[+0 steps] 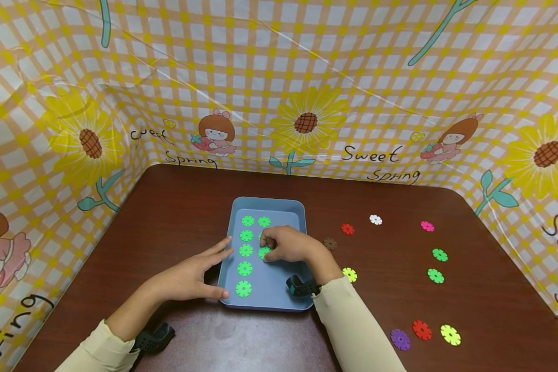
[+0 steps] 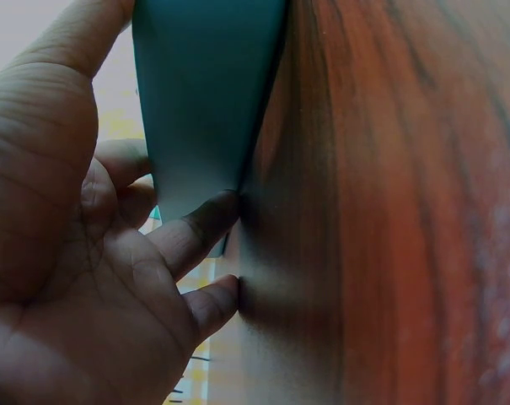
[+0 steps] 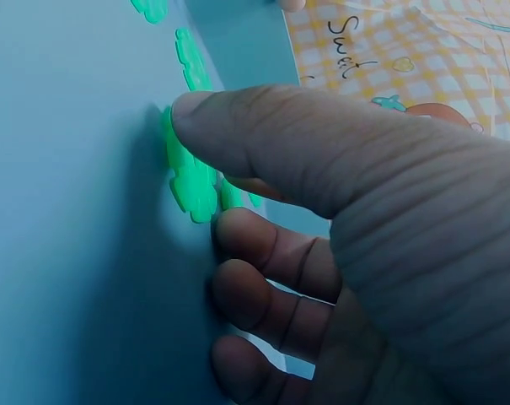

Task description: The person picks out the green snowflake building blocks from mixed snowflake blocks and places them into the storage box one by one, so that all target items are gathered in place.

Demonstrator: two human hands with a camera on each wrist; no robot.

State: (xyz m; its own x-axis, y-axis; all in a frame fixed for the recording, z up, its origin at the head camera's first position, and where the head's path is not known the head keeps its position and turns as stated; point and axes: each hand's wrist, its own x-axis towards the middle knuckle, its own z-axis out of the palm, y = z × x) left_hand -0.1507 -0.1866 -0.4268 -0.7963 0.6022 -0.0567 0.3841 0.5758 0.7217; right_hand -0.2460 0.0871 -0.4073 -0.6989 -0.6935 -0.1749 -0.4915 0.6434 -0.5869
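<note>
A blue-grey tray [image 1: 274,292] holds flat green notched discs [image 1: 244,268], one column down its left side and a second column beside it. Over that second column is my right hand [image 1: 290,245], fingers curled. Its thumb and index finger pinch a green notched disc [image 3: 191,181] low at the tray floor; the thumb tip lies on it in the right wrist view, with the index fingertip hidden. My left hand [image 1: 186,279] rests along the tray's left side, fingers spread and thumb at the near-left corner. In the left wrist view, fingertips [image 2: 225,207] touch the tray's outer wall and the tabletop.
Right of the tray, loose notched discs lie on the brown table [image 1: 181,201]: red [image 1: 347,229], white [image 1: 375,219], pink [image 1: 427,226], brown [image 1: 330,243], green [image 1: 435,276], purple [image 1: 400,339] and yellow [image 1: 450,335]. A checked cloth [image 1: 260,67] walls the back and sides.
</note>
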